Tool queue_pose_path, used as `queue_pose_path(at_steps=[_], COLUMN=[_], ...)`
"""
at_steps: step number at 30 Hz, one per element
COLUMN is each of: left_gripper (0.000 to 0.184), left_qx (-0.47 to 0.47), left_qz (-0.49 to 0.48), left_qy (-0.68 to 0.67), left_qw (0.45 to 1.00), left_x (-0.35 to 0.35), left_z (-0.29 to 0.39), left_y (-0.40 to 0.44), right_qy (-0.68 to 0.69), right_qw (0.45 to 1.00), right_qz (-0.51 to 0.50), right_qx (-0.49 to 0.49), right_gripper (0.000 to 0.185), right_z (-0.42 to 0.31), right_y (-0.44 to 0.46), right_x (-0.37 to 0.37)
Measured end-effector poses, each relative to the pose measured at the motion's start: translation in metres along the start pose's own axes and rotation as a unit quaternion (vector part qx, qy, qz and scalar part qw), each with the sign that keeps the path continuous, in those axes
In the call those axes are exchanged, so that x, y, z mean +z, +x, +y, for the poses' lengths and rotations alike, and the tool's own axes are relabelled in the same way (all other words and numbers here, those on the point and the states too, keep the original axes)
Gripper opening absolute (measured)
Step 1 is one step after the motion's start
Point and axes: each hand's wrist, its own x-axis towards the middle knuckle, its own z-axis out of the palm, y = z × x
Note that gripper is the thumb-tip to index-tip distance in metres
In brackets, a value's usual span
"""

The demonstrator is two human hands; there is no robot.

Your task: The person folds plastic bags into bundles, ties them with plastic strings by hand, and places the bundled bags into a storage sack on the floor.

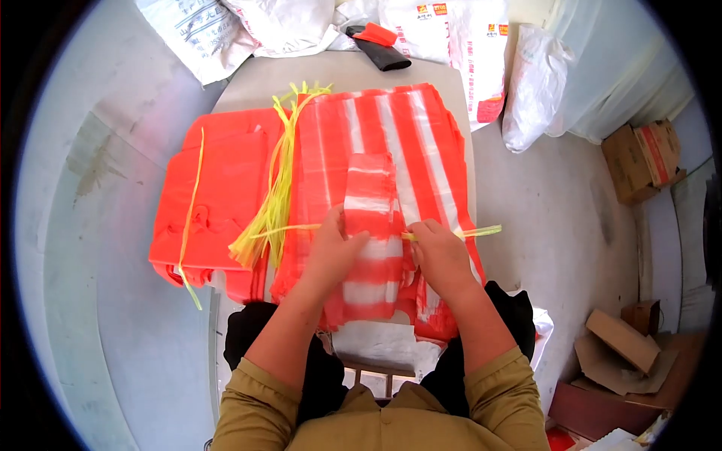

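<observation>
A folded bundle of red-and-white striped bags [370, 203] lies on a wider stack of striped bags [432, 150]. My left hand [335, 248] is closed on the bundle's left edge, its thumb on top. A yellow strip [481, 232] runs crosswise beneath the bundle and sticks out on both sides. At the bundle's right edge, my right hand [438, 254] pinches this strip. Left of the stack lies a bunch of yellow strips [280, 188]. Farther left is a pile of folded red bags [218, 180], with one yellow strip [192, 203] across it.
White printed sacks [282, 26] line the far edge of the table [263, 83]. A black item [382, 54] and a red piece [376, 34] lie there too. Cardboard boxes [639, 161] and opened cartons [620, 353] stand on the floor at the right.
</observation>
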Motion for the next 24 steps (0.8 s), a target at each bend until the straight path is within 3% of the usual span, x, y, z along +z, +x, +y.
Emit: queue_pose_path(at_steps=[4, 7, 10, 14, 17, 18, 20, 23, 24], left_gripper=[0.063, 0.071, 0.075, 0.076, 0.076, 0.075, 0.072, 0.065, 0.062], left_qx=[0.059, 0.118, 0.087, 0.038, 0.024, 0.036, 0.065, 0.122, 0.145], left_qz=[0.019, 0.058, 0.029, 0.041, 0.042, 0.044, 0.051, 0.068, 0.077], left_qy=[0.181, 0.330, 0.343, 0.469, 0.520, 0.533, 0.553, 0.570, 0.572], left_qw=[0.982, 0.935, 0.935, 0.882, 0.853, 0.844, 0.829, 0.810, 0.804], left_x=[-0.001, -0.004, -0.005, 0.000, 0.000, -0.002, -0.004, -0.007, -0.008], left_z=[0.016, 0.007, 0.017, 0.032, 0.040, 0.038, 0.034, 0.027, 0.025], left_y=[-0.005, -0.006, -0.010, -0.014, -0.015, -0.015, -0.014, -0.014, -0.015], right_qy=[-0.074, -0.107, -0.131, -0.118, 0.141, 0.269, 0.510, 0.629, 0.633], right_qw=[0.997, 0.994, 0.991, 0.982, 0.979, 0.949, 0.840, 0.719, 0.719], right_qz=[0.023, 0.032, 0.006, -0.109, -0.117, -0.111, -0.091, -0.138, -0.125], right_qx=[-0.023, -0.021, 0.011, 0.098, 0.093, 0.117, 0.159, 0.262, 0.260], right_gripper=[0.017, 0.015, 0.012, 0.013, 0.018, 0.019, 0.022, 0.023, 0.022], right_z=[0.012, 0.018, 0.018, 0.014, 0.029, 0.029, 0.018, 0.006, 0.007], right_y=[0.001, 0.003, 0.003, 0.006, 0.006, 0.007, 0.010, 0.012, 0.012], right_x=[0.004, -0.001, -0.010, -0.026, -0.019, -0.013, -0.003, -0.004, 0.001])
